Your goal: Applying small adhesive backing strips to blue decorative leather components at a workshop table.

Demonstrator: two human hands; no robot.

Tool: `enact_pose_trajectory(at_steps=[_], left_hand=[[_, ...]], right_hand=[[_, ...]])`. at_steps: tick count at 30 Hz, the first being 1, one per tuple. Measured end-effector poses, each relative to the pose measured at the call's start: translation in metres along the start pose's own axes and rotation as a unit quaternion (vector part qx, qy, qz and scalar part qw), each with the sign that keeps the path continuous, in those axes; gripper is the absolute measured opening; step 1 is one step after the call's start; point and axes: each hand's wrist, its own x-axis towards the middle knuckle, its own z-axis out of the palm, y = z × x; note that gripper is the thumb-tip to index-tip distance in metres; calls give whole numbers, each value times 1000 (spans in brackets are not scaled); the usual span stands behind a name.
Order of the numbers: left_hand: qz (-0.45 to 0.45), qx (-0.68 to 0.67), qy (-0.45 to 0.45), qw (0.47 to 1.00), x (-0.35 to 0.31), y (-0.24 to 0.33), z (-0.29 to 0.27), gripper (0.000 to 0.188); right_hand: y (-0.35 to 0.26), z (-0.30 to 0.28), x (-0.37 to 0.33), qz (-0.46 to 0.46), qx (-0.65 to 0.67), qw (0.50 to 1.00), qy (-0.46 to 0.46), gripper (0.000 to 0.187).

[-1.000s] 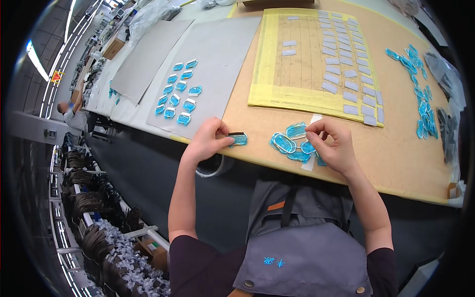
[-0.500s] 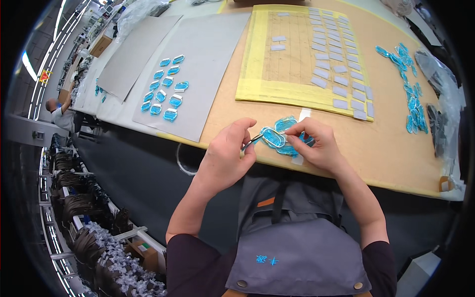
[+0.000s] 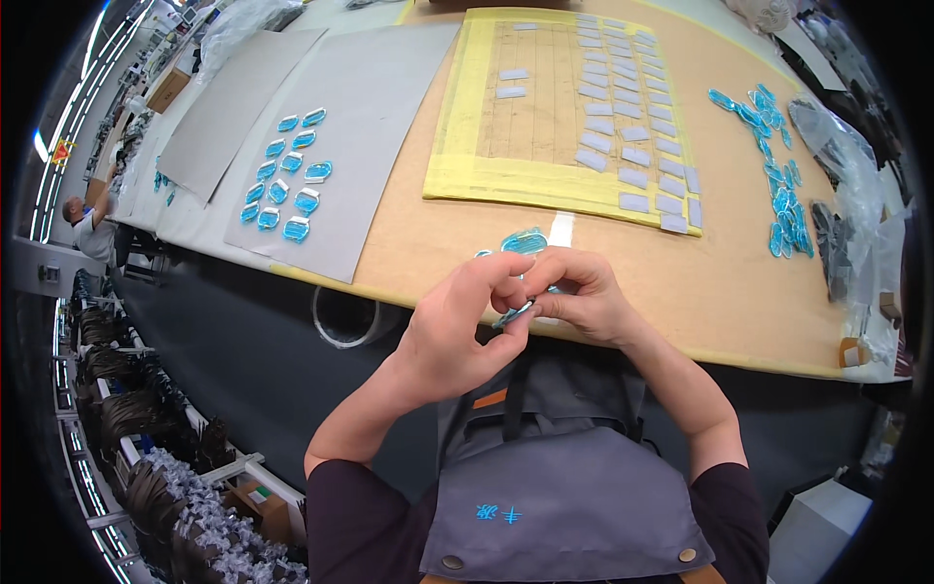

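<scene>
My left hand (image 3: pixel 452 326) and my right hand (image 3: pixel 582 297) meet just in front of the table's near edge. Between their fingertips is a small oval blue piece (image 3: pixel 510 314) with a pale rim, seen nearly edge-on and partly covered. The fingers of both hands are closed on it. The slim dark tool that showed in my left hand earlier cannot be made out now. Right behind the hands, more blue oval pieces (image 3: pixel 523 240) lie in a small heap, partly hidden by my fingers, beside a white strip (image 3: pixel 561 230).
A grey sheet (image 3: pixel 384 127) at left bears rows of blue pieces (image 3: pixel 279 190). A yellow-edged board (image 3: pixel 449 180) holds many pale tabs (image 3: pixel 632 177). Loose blue pieces (image 3: pixel 790 209) lie at right beside clear plastic bags (image 3: pixel 842 146). Another person (image 3: pixel 92 229) works far left.
Both hands have drawn together and toward me, bringing the blue piece off the heap to the table's edge. The view has shifted slightly, so the table appears further left.
</scene>
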Motion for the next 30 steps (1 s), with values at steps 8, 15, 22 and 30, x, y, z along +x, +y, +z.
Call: enact_pose_trajectory(at_steps=[8, 15, 22, 30], left_hand=[[9, -11, 16, 1000, -1, 1, 6, 52], [15, 8, 21, 1000, 0, 3, 6, 40], [-198, -201, 157, 946, -5, -66, -23, 25], [-140, 235, 169, 947, -18, -101, -33, 23]], right_hand=[[3, -4, -5, 40, 76, 996, -16, 14], [3, -3, -3, -9, 46, 999, -21, 15], [-10, -19, 5, -12, -28, 970, 239, 18], [-38, -40, -7, 82, -439, 887, 117, 22]])
